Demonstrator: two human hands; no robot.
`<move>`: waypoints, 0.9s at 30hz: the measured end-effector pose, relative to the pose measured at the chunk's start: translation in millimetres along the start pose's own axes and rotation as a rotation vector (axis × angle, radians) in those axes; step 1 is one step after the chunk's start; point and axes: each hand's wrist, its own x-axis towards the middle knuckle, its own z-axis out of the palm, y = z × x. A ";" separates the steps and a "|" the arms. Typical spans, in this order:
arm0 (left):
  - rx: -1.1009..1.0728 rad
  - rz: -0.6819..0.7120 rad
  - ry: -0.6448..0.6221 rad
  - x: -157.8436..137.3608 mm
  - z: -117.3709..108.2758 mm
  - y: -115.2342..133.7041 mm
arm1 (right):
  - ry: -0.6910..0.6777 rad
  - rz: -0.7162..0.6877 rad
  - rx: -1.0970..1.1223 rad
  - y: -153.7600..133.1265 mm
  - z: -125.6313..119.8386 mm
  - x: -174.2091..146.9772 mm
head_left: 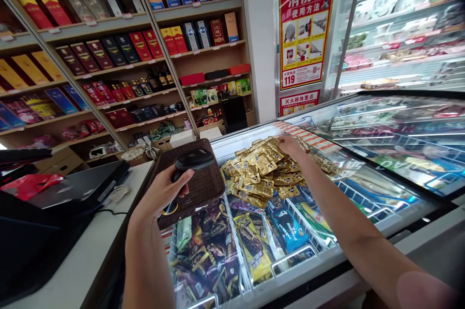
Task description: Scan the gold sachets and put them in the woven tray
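Note:
My left hand (165,189) is wrapped round the handle of a black handheld barcode scanner (194,158), held above a dark brown woven basket (205,184). A loose heap of shiny gold packets (256,168) lies on the glass top of a chest freezer (366,173). Stretched out to the far side of this heap, my right hand (288,145) is at the packets. Its fingers are small and blurred, so I cannot make out whether they grip one.
Below the glass sit wire bins with wrapped ice creams (254,246). A white counter (72,246) with a dark monitor (25,231) stands left. Behind are shelves of boxed bottles (127,47), a red fire-hydrant poster (307,33) and a lit refrigerated display (399,28).

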 end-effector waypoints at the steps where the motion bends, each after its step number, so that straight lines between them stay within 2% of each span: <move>1: 0.002 -0.003 0.000 0.0 -2.3 -2.4 | 0.020 -0.010 -0.021 -1.7 -0.5 -0.5; 6: -0.039 -0.048 0.061 3.9 -11.3 -17.3 | 0.095 -0.062 -0.070 -17.4 -6.6 -8.9; 11: -0.223 -0.103 0.300 10.5 -12.4 -22.9 | 0.132 -0.231 0.013 -49.0 -12.2 -33.5; 13: -0.287 -0.100 0.368 10.8 -12.2 -21.6 | 0.109 -0.324 0.091 -67.5 -14.8 -49.5; 16: -0.375 -0.050 0.386 7.5 -11.3 -16.6 | 0.017 -0.446 0.234 -98.9 -14.9 -85.1; 19: -0.414 -0.023 0.327 3.1 -5.0 -7.9 | -0.166 -0.482 0.434 -123.1 -5.1 -135.0; 22: -0.420 -0.024 0.192 2.2 13.7 3.3 | -0.450 -0.546 0.676 -129.7 10.2 -185.6; 24: -0.451 -0.012 0.083 3.3 34.6 11.5 | -0.518 -0.537 0.793 -125.8 17.5 -210.8; 27: -0.511 -0.002 -0.093 3.8 73.5 23.5 | -0.497 -0.524 0.914 -116.0 18.6 -230.0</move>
